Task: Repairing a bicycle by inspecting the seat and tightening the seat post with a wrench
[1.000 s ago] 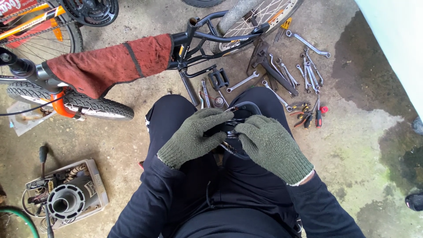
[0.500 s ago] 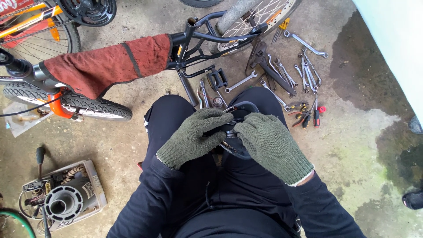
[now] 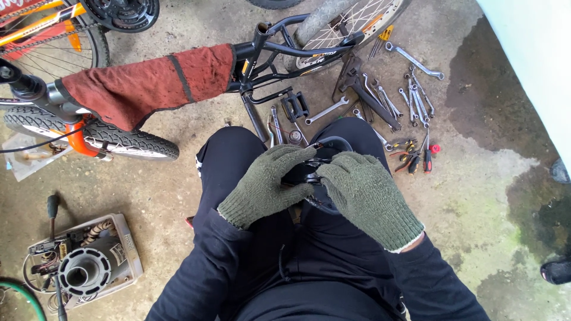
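Both my hands wear green knitted gloves and meet over my lap, above black trousers. My left hand (image 3: 266, 185) and my right hand (image 3: 364, 194) close together around a black round bicycle part (image 3: 304, 172). The gloves cover most of the part, so its exact shape stays hidden. A dark ring or hoop (image 3: 336, 142) shows just beyond my fingers, over my right knee.
A black bicycle frame (image 3: 279, 56) lies ahead with a red cloth (image 3: 148, 83) draped on it and a tyre (image 3: 119, 139) to the left. Wrenches and pliers (image 3: 404, 107) are spread on the concrete at right. A grey box of parts (image 3: 83, 264) sits at lower left.
My hands stay clasped on the part with only slight finger shifts. The view has drifted a little.
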